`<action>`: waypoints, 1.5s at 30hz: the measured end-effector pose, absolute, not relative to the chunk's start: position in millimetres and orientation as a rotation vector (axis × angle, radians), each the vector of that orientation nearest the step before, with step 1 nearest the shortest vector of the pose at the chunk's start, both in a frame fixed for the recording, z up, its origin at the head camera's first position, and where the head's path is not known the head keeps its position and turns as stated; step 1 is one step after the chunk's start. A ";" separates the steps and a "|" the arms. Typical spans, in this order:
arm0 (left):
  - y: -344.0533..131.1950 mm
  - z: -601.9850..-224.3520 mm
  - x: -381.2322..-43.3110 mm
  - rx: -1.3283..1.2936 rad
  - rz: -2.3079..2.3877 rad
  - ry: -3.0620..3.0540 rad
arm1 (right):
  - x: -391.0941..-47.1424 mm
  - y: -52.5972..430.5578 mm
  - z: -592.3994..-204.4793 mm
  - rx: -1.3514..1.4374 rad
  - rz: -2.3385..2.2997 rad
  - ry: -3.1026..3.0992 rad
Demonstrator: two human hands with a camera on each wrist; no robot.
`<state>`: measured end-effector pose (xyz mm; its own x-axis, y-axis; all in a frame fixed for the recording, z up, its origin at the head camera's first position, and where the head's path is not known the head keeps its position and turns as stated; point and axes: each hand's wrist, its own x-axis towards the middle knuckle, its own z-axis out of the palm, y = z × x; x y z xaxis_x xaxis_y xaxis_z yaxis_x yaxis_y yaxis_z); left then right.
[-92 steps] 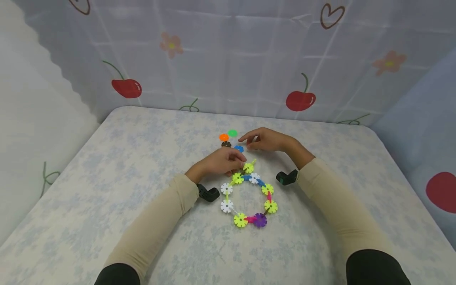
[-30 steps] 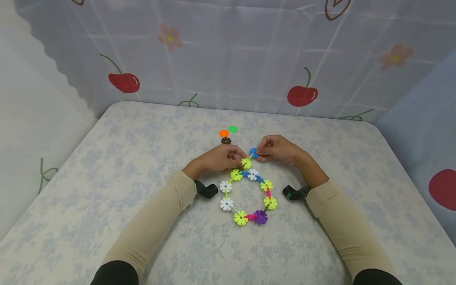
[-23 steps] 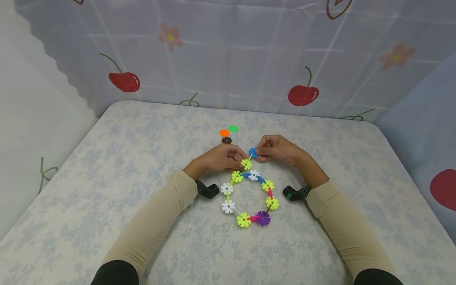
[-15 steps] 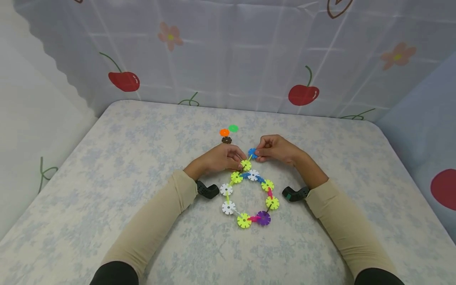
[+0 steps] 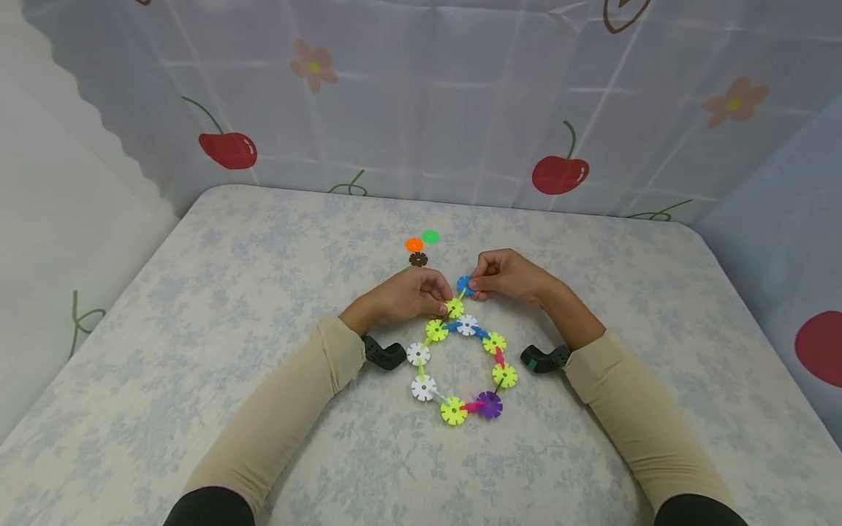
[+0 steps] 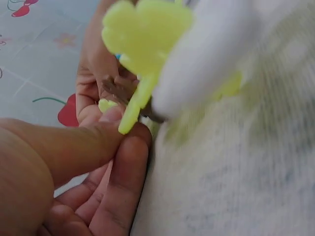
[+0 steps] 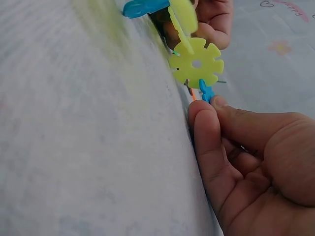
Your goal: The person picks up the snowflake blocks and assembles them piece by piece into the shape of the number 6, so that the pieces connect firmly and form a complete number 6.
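Observation:
Notched plastic snowflake discs form a ring on the table, with a white disc (image 5: 417, 354) and a purple disc (image 5: 490, 405) among them. My left hand (image 5: 404, 296) pinches the short branch at the ring's far side, by a yellow disc (image 5: 454, 308). My right hand (image 5: 511, 277) pinches a blue disc (image 5: 464, 285) between thumb and forefinger. In the right wrist view that blue disc (image 7: 206, 92) meets the rim of an upright yellow disc (image 7: 209, 61) edge to edge; how deep it sits in the notch cannot be told. Close yellow and white pieces blur in the left wrist view.
Loose discs lie beyond my left hand: brown (image 5: 418, 259), orange (image 5: 414, 245) and green (image 5: 430, 237). A pale patterned cloth (image 5: 296, 241) covers the table. Behind it hangs a curtain (image 5: 421, 95) printed with cherries. Black wrist devices (image 5: 384, 353) sit under both wrists.
My right hand has picked up the blue disc from the table and brought it to the branch's tip. Lately the branch and ring have shifted slightly towards me.

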<state>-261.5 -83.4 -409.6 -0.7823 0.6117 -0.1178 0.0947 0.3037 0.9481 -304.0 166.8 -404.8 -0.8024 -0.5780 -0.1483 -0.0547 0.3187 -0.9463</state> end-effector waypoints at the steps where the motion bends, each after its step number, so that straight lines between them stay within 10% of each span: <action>1: -83.0 -409.5 -261.3 0.626 1.501 2.104 | -303.7 166.8 -404.3 -0.566 -1.493 2.128; 45: -87.2 -406.9 -268.1 0.464 1.450 2.074 | -327.3 167.1 -400.0 -0.567 -1.390 2.210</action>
<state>-268.1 -87.2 -406.9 -0.7826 0.5713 -0.2473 -0.0359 0.3552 0.9341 -327.3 167.1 -400.0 -0.8061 -0.5680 -0.1661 -0.0964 0.4029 -0.9101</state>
